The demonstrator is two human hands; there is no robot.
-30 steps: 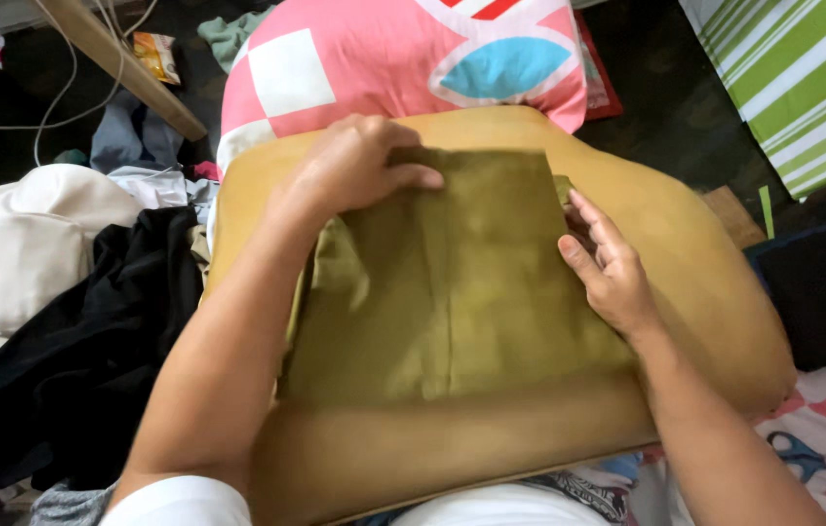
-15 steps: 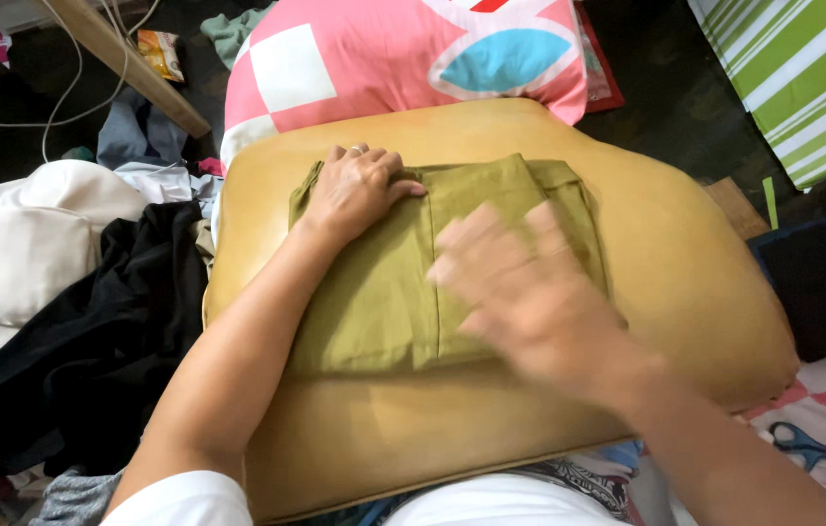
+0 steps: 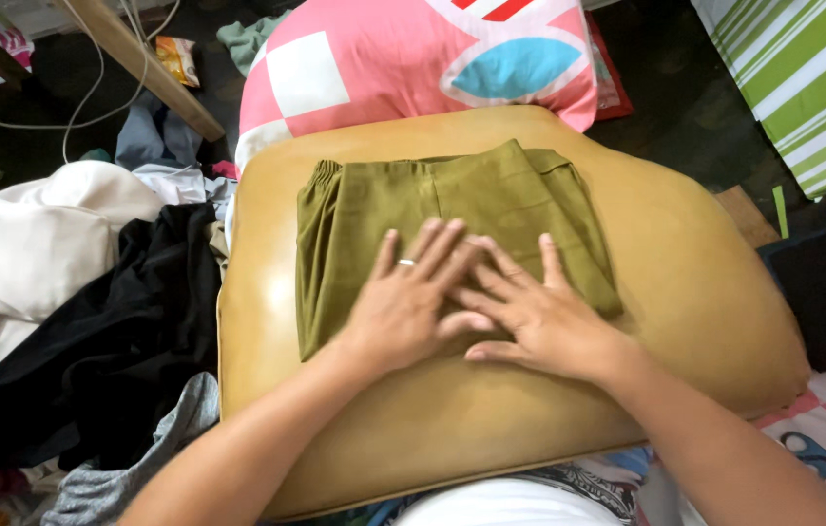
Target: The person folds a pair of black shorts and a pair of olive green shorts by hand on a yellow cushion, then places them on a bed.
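While folded: olive garment (image 3: 452, 209), flat.

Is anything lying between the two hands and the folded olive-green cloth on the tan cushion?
Nothing visible does: the left hand and right hand both lie flat on the folded green cloth, fingers overlapping.

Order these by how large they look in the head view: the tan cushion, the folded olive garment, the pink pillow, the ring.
1. tan cushion
2. pink pillow, partly cut off by the frame, so unsure against the next
3. folded olive garment
4. ring
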